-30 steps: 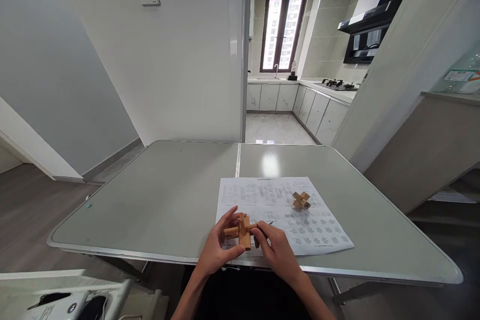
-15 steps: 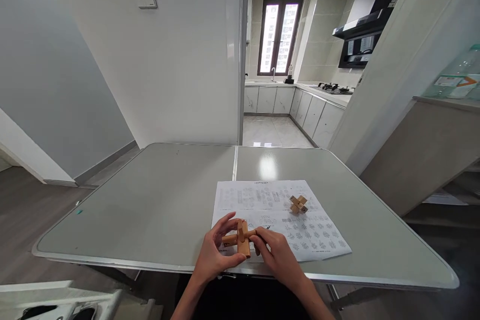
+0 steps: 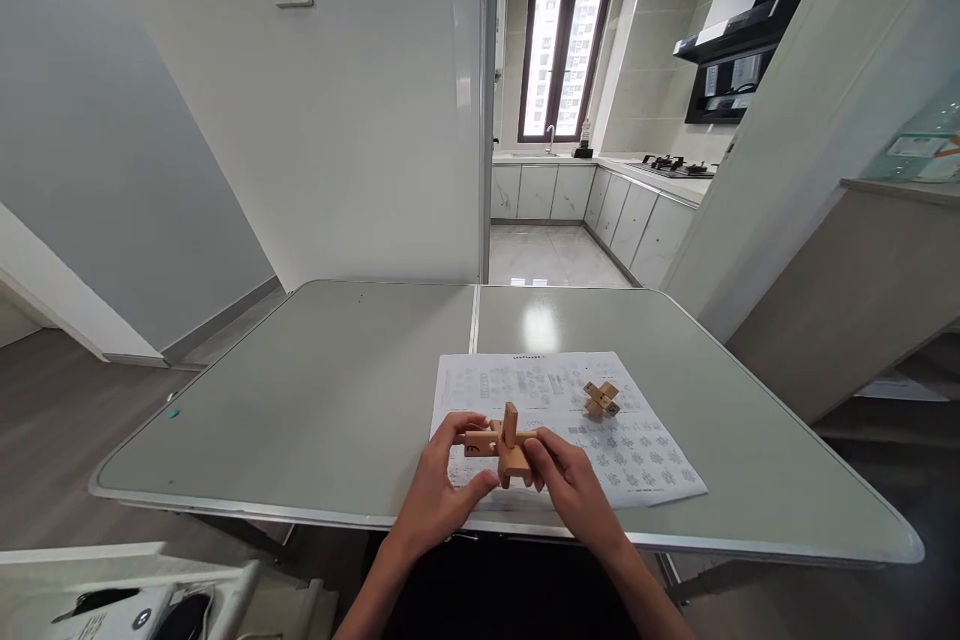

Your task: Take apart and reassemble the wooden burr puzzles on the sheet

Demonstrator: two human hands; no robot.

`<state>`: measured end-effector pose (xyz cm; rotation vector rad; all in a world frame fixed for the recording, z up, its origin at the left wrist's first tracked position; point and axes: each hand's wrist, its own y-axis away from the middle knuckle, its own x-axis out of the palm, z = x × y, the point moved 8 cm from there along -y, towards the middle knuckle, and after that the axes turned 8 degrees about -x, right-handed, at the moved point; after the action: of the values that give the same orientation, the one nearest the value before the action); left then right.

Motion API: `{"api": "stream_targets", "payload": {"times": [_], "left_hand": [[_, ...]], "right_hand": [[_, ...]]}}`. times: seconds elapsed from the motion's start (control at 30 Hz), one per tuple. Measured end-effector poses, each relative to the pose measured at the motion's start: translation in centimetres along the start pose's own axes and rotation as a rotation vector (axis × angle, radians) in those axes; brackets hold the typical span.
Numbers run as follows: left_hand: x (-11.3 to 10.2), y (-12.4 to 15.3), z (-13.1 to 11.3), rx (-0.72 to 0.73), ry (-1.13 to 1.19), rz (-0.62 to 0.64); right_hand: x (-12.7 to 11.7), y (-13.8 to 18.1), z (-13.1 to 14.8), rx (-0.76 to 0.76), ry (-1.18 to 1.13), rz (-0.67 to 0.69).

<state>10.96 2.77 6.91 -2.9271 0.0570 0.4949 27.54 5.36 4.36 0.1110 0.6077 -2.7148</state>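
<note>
Between my two hands, above the near edge of the paper, is a wooden burr puzzle (image 3: 512, 460) of crossed light-brown bars. One bar sticks upward, and a dark mark shows on the bar at the left. My left hand (image 3: 442, 480) grips the puzzle's left side, fingers behind the marked bar and thumb low near the front piece. My right hand (image 3: 564, 475) pinches the right-hand bar between thumb and fingers. A second wooden burr puzzle (image 3: 601, 400), smaller in view and assembled as a cross shape, rests on the printed paper sheet (image 3: 555, 370) to the right.
The paper, covered with small printed diagrams, lies on a grey-green table (image 3: 337, 390) with a pale metal rim. A small teal bit (image 3: 174, 413) is at the table's left edge. A white container with dark items (image 3: 135, 600) stands below at the lower left.
The held puzzle has been lifted slightly, moved right and turned, so one bar now points up and the dark mark shows more plainly. Both hands moved with it; the view shifted a little.
</note>
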Motion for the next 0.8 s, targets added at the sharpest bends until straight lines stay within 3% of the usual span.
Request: {"api": "stream_targets", "payload": {"times": [0.13,0.37,0.53,0.8], "left_hand": [[0.2,0.2,-1.1,-0.055,-0.126,-0.022],[0.8,0.1,-1.9,-0.112,-0.009,-0.028],[0.7,0.3,-2.1,-0.143,0.028,-0.064],[0.8,0.3,-1.8,-0.197,0.005,-0.045]], "right_hand": [[-0.1,0.2,-0.1,0.061,-0.124,-0.016],[0.9,0.3,0.2,0.083,-0.252,-0.009],[1.6,0.8,-0.4,0.182,-0.358,-0.051],[2.2,1.0,-0.3,0.223,-0.390,0.009]]}}
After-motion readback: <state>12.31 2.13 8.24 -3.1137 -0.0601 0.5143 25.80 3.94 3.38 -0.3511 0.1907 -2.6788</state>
